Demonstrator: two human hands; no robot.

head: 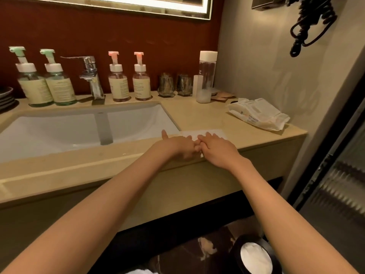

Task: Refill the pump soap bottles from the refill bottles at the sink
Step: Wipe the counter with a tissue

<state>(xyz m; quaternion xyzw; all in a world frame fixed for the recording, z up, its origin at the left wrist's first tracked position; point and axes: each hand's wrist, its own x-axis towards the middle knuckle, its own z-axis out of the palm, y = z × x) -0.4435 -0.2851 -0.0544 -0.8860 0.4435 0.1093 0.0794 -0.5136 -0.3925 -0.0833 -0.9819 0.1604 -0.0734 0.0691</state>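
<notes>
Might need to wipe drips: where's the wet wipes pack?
Head view: the wet wipes pack lies flat at the right end of the counter near the wall, right of the tall white-capped bottle and beyond the right hand.
</notes>
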